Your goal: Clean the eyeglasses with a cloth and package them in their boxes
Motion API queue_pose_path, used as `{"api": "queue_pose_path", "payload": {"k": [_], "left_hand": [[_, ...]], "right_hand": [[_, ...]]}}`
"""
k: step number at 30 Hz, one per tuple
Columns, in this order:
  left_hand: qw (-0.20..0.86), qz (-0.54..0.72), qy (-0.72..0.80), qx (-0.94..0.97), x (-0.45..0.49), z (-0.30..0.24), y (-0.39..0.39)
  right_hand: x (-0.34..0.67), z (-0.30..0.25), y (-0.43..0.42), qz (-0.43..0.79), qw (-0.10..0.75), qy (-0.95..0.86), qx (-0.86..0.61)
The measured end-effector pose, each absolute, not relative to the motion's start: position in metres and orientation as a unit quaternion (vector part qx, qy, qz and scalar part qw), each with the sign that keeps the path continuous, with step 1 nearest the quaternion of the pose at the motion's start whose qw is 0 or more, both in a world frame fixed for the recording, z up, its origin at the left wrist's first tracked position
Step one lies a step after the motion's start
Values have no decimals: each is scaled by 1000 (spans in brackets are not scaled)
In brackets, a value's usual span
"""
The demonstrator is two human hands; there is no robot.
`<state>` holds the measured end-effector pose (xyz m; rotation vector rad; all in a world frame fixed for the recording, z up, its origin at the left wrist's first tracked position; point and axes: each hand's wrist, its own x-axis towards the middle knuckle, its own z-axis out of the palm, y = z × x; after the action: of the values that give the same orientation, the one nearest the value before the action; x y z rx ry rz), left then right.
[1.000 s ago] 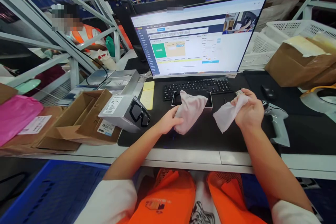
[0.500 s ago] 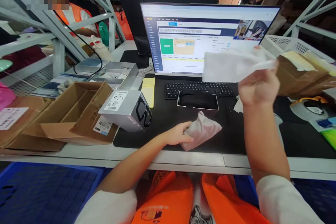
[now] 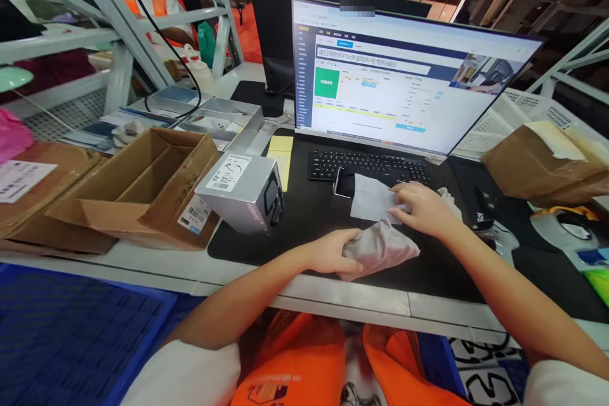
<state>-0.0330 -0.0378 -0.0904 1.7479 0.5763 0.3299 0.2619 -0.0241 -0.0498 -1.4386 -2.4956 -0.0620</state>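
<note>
My left hand [image 3: 330, 251] is closed round the left end of a light grey cloth pouch [image 3: 383, 248]; what fills it is hidden. Just beyond, my right hand [image 3: 421, 206] pinches the right edge of a flat white sheet or sleeve [image 3: 372, 198]. That white piece lies partly over a small open black box [image 3: 343, 185] with a pale rim, in front of the keyboard [image 3: 368, 166]. To the left stands a silver-grey product box [image 3: 242, 193] with a white label and a black shape printed on its side.
An opened cardboard carton [image 3: 137, 193] sits left on the desk. Behind the keyboard rises a monitor [image 3: 380, 95]. On the right are a scanner [image 3: 497, 238], a tape roll [image 3: 566, 228] and another carton [image 3: 547, 162]. Blue crates [image 3: 85, 330] lie below the desk edge. A person [image 3: 159, 3] is behind the frame.
My right hand has come down from in front of the monitor, bringing the white sheet to the black box. My left hand still holds the pouch. The view has shifted slightly.
</note>
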Motion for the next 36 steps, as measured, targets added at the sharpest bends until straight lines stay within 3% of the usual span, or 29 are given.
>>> {"api": "queue_pose_path", "payload": {"k": [6, 13, 16, 18, 21, 24, 28, 30, 34, 36], "left_hand": [[589, 143, 253, 754, -32, -99, -37], [601, 157, 261, 739, -31, -102, -38], [603, 160, 254, 739, -32, -101, -38], [595, 167, 258, 743, -32, -102, -37], [593, 180, 269, 737, -33, -106, -35], [604, 186, 269, 727, -34, -109, -33], [614, 191, 273, 715, -35, -111, -30], [635, 203, 281, 691, -35, -110, -28], [708, 253, 286, 595, -34, -108, -28], [740, 260, 287, 550, -33, -107, -28]], "right_hand": [[232, -50, -9, -116, 56, -850, -511], [272, -35, 28, -147, 135, -812, -548], [264, -27, 27, -190, 81, -816, -540], [248, -25, 20, -158, 11, -849, -503], [228, -27, 13, 0, -75, -864, -498], [220, -30, 18, 106, -108, -828, -539], [220, -27, 29, 138, -118, -800, -572], [223, -19, 25, 153, -74, -803, -572], [227, -2, -8, 76, 207, -819, -530], [223, 0, -29, 55, 272, -833, -478]]}}
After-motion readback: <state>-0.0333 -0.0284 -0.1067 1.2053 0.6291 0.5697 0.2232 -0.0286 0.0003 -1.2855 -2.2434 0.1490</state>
